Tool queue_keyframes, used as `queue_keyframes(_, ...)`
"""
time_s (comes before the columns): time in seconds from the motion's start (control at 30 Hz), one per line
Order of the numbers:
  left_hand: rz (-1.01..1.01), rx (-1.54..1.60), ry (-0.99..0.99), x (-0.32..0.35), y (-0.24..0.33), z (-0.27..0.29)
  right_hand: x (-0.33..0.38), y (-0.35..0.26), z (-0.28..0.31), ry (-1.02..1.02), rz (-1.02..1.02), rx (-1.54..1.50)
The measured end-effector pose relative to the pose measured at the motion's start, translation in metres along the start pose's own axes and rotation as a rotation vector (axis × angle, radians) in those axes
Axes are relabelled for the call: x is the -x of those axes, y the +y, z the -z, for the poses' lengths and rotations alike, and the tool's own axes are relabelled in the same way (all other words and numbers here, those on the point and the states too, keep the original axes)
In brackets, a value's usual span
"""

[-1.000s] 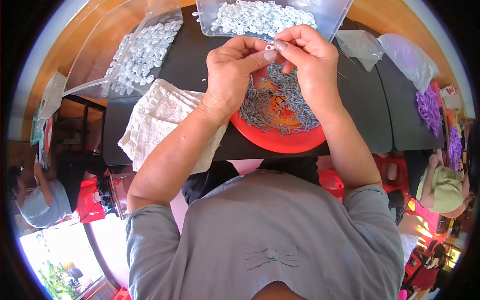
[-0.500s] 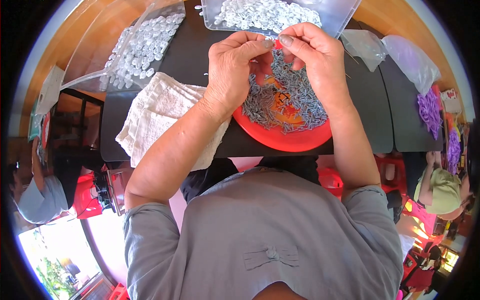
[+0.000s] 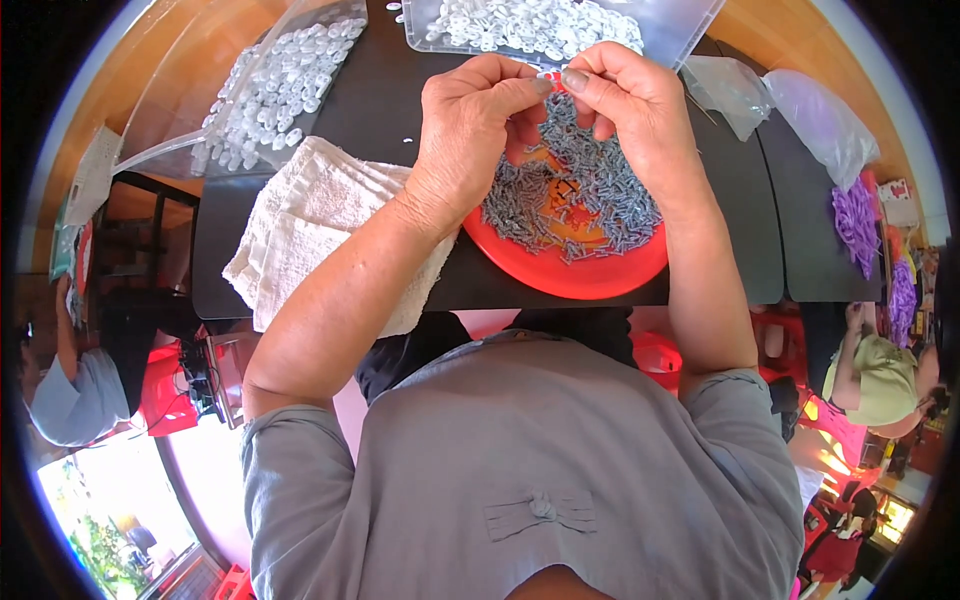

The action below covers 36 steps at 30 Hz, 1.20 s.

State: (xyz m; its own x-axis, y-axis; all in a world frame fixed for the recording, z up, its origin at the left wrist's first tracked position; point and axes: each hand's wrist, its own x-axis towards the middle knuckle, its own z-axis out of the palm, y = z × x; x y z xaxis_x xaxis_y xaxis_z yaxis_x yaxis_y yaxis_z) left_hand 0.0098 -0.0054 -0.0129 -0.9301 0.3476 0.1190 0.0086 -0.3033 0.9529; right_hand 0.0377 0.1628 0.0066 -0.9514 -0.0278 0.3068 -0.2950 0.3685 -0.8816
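Note:
Above the far side of a red plate, my left hand and my right hand meet at the fingertips. Thumb and forefinger are pinched on each hand. Between the tips, a speck of white shows against red, too small to make out. Heaped on the plate are many small grey screw-like pieces, with its orange printed middle showing through. Past my hands, a clear plastic bin holds loose white oval pieces. A folded white towel lies partly under my left forearm.
A tilted clear container at the far left holds more white oval pieces. Clear plastic bags and a purple bundle lie to the right on the dark table. Other people sit at both sides.
My hands stay together at the fingertips with only a slight shift. The whole view has moved a little. Nothing is visibly let go or picked up.

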Motion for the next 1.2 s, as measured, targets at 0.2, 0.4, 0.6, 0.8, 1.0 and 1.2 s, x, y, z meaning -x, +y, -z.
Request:
queue_keyframes(0.2,-0.005,-0.088,-0.002,0.001,0.001,-0.002,-0.001,0.007,0.001,-0.020,0.072,0.102)
queue_keyframes(0.4,-0.008,-0.151,-0.015,0.005,-0.002,0.000,-0.001,0.003,-0.006,-0.022,0.150,0.162)
queue_keyframes(0.6,0.038,-0.005,0.016,0.001,-0.003,0.000,-0.002,0.007,-0.004,-0.011,0.050,0.110)
queue_keyframes(0.8,0.050,0.080,0.038,-0.003,-0.003,0.001,-0.003,0.012,0.001,0.024,0.365,0.340)
queue_keyframes(1.0,0.073,0.025,0.003,-0.005,-0.005,0.003,-0.001,0.008,-0.002,0.028,0.430,0.554)
queue_keyframes(1.2,0.102,-0.137,-0.011,-0.006,-0.002,0.005,0.000,0.009,0.000,0.013,0.461,0.587)
